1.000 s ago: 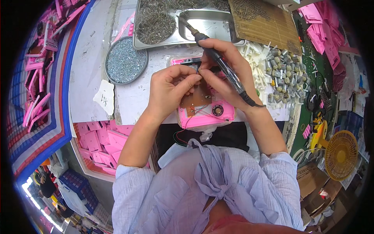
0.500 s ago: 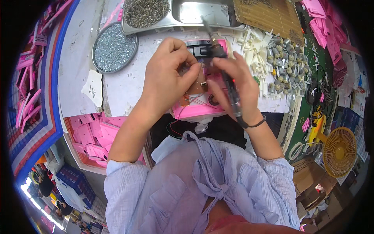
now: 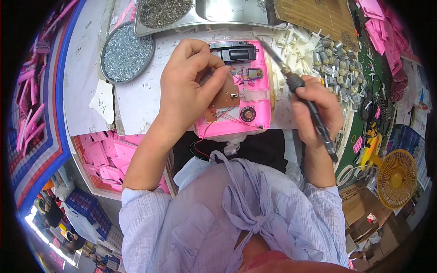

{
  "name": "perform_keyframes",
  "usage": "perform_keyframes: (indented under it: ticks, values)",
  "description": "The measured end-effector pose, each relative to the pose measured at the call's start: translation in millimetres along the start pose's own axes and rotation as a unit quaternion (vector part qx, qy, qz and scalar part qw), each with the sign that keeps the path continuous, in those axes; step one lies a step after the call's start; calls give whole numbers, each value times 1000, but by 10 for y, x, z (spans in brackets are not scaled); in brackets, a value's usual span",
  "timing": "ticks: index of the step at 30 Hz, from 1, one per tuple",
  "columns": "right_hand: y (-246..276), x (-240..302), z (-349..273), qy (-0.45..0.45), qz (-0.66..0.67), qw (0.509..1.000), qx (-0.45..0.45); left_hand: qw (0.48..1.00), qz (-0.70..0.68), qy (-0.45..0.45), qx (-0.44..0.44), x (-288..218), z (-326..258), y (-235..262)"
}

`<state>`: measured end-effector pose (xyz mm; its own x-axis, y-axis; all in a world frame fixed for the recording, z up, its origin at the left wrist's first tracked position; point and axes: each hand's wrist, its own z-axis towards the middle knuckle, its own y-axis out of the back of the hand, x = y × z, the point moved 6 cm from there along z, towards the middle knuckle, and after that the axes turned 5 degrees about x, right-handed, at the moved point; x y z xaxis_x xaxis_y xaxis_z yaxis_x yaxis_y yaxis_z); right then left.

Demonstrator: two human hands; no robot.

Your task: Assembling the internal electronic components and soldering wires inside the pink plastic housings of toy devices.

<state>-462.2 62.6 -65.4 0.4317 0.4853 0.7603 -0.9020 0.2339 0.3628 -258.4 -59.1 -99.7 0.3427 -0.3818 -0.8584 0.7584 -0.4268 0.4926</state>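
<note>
Found black tool swung rightward, clasped by right hand; left hand pinching (cannot tell what). Noted open tabletop between both hands' fingers, past pink housing's edge.

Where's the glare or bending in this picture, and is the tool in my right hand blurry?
Head view: glare on the metal tray, a blown-out bright strip at lower left; head view: the striped cloth curves along the left rim; head view: the black-handled tool in your right hand looks fairly crisp.
</note>
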Motion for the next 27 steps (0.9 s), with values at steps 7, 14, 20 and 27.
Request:
perform_keyframes:
  ticks: [7,14,20,27]
  values:
    - [-107,89,44,45,-23,998,41,992,59,-82,-71,-42,-27,-18]
    - [-186,103,57,61,-62,994,71,986,89,-117,-78,-74,-47,-60]
    - [-215,93,56,69,-83,991,76,983,93,-133,-89,-91,-46,-73]
    - [-244,72,57,82,-86,992,53,987,78,-108,-90,-60,-58,-81]
